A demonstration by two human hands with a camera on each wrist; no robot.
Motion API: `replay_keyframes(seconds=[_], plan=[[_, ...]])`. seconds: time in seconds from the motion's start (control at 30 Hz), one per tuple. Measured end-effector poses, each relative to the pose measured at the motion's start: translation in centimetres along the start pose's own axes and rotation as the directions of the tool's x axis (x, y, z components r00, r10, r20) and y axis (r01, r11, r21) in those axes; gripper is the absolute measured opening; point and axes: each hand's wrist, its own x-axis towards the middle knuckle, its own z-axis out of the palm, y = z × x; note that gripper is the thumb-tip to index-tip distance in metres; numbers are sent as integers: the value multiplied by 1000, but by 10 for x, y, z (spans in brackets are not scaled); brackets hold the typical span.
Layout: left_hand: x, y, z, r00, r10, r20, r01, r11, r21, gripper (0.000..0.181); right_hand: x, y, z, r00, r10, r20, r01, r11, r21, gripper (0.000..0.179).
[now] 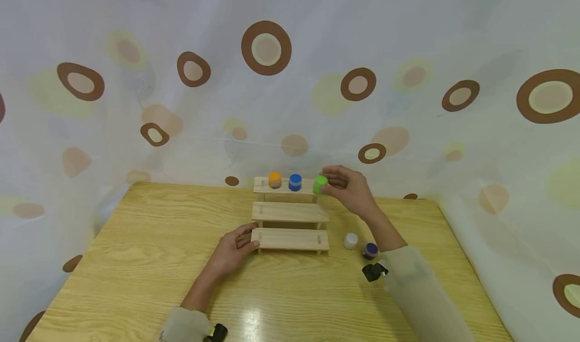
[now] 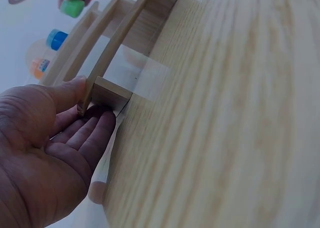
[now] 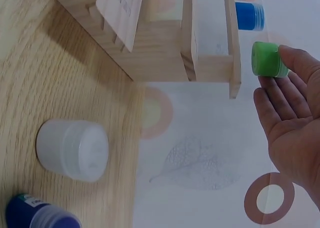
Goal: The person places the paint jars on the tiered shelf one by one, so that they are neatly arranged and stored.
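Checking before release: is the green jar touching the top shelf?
Apart. The right wrist view shows it: pale background is visible between the green jar and the edge of the top shelf.

Open room lies above the middle step and bottom step. On the top step, an orange jar and blue jar are obstacles; the right hand, holding a green jar, blocks the right end. The left hand blocks the bottom step's left end; a white jar and purple jar stand to its right. Patterned cloth closes the back.
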Motion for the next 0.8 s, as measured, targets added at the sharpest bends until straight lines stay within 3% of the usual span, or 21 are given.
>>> replay_keyframes(seconds=[0.57,0.8], plan=[[1,-2,-2,999,9,36,-8,999,-36,57,10,6,17,999,47,-11,-47,998,33,50],[0,-2,-1,1000,9,19,-8,1000,-30,57,9,10,18,999,49,-17,-48,998,48,51]])
